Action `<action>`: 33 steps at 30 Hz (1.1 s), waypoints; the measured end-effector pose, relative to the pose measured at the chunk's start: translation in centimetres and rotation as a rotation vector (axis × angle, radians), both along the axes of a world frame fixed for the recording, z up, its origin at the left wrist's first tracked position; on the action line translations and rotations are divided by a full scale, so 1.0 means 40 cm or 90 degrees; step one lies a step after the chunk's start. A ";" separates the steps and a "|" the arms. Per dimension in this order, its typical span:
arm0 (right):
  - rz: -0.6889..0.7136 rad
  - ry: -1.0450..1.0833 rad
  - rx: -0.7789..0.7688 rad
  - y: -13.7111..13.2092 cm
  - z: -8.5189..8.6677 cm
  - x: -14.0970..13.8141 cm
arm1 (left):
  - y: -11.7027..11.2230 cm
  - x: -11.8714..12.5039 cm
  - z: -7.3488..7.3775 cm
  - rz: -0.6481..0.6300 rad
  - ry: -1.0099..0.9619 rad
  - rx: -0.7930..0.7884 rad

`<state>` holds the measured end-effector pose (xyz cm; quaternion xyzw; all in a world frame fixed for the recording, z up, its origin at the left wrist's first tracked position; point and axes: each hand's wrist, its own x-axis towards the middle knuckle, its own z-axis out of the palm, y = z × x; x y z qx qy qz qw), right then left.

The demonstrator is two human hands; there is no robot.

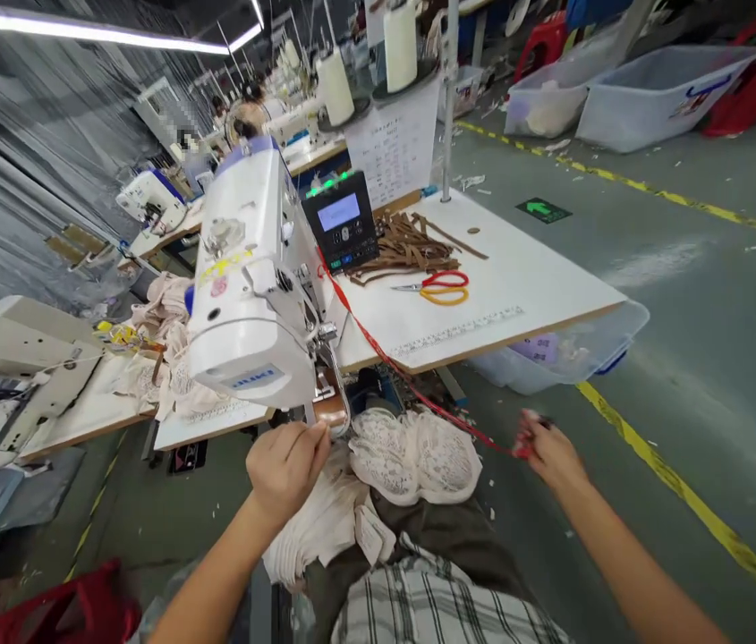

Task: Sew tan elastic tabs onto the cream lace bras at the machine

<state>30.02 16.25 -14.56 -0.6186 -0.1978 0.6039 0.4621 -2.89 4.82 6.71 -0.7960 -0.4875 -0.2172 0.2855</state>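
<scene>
My left hand (287, 470) is closed in a pinch at the front end of the white sewing machine (253, 304), beside its metal arm and brown plate (332, 411). What its fingers hold, if anything, is hidden. Off to the right, my right hand (547, 450) is closed on the end of a red cord (411, 383), with a small dark piece showing at the fingers. That cord runs taut from the machine's side. Cream lace bra cups (414, 456) lie on my lap between the hands, next to layered cream fabric (320, 519).
On the white table (518, 268) lie brown strips (411, 246) and red-and-yellow scissors (441, 288), beside a control panel (341, 219). A clear bin (545, 367) sits under the table's right end. Cream garments (169, 340) are piled left. Another machine (21, 358) stands farther left.
</scene>
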 end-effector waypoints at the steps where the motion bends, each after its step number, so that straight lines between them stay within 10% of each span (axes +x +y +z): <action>1: 0.046 0.018 -0.013 -0.021 0.006 -0.032 | 0.002 0.000 -0.004 0.004 -0.004 -0.004; 8: 0.566 0.085 0.261 -0.180 0.232 -0.280 | 0.010 0.022 -0.038 0.015 -0.076 -0.061; 12: 0.603 0.346 0.149 -0.217 0.316 -0.381 | -0.004 0.038 -0.039 0.044 -0.139 -0.100; 16: 0.570 0.533 0.059 -0.223 0.337 -0.428 | -0.022 0.041 -0.037 0.053 -0.152 -0.112; 26: 0.449 0.450 0.153 -0.216 0.330 -0.430 | -0.030 0.027 -0.042 0.063 -0.256 -0.136; 33: 0.456 0.348 0.130 -0.191 0.281 -0.396 | 0.041 -0.004 -0.057 0.305 -0.545 -0.137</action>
